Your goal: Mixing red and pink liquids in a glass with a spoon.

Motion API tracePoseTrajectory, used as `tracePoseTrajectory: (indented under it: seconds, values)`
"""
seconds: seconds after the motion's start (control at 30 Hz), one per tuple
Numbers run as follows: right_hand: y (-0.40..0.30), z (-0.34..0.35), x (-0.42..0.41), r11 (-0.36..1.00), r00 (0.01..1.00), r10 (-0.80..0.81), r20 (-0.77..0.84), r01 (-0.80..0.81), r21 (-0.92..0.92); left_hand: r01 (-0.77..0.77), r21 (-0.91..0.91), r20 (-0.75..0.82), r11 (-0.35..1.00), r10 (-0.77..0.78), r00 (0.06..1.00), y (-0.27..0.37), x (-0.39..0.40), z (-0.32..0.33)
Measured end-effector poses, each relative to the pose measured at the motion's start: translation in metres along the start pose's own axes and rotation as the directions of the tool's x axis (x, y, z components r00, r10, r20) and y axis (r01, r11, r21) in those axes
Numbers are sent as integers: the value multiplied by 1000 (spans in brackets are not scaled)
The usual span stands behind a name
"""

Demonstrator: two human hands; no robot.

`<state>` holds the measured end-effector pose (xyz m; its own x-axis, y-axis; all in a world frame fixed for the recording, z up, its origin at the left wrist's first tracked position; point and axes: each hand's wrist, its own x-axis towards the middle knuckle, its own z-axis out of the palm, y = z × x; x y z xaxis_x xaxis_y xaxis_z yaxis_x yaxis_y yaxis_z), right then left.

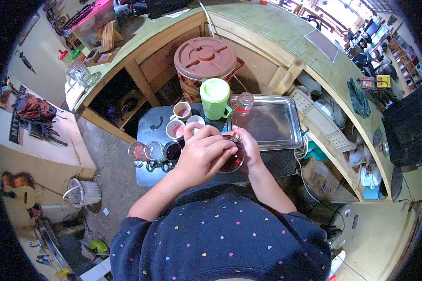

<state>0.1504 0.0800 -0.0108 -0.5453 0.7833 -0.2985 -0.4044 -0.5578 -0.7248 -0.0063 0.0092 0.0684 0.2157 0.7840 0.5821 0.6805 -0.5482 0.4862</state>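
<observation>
My right hand point(250, 145) is wrapped around the side of a drinking glass point(235, 162) with a dark red inside. Across its rim lie the curled fingers of my left hand point(205, 149); its palm and whatever may be in it are hidden. Left of my hands stand a dark mug point(172, 151), a clear glass mug point(154, 151) and a glass mug with a reddish inside point(137, 151). Beyond them are three pale cups: one at the back point(182, 111), one with pink inside point(176, 130), and one partly behind my left fingers point(195, 121).
The low grey table point(146, 131) bears a lidded green pitcher point(215, 100), a glass jar point(245, 101) and a metal tray point(267, 123). Behind stands a large drum-shaped container with a brown lid point(205, 58). A wooden counter point(260, 31) curves around; a pail point(84, 192) stands at left.
</observation>
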Motion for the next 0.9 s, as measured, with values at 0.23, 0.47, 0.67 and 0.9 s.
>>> tracePoseTrajectory:
  seconds: [0.23,0.47,0.67,0.9]
  values:
    - [-10,12,-7,1000,999,-7,-49,7,-2,15,239,-115,971,13,993,-2,3,-3]
    - [-7,6,-1,1000,995,-8,95,7,18,4,110,-73,994,4,997,2,3,-6]
    - [-5,6,1,1000,996,12,91,-13,15,-12,90,23,996,10,1000,-2,4,-5]
    - [-9,17,-4,995,998,29,59,-34,91,-57,222,-126,973,87,988,-7,8,-2]
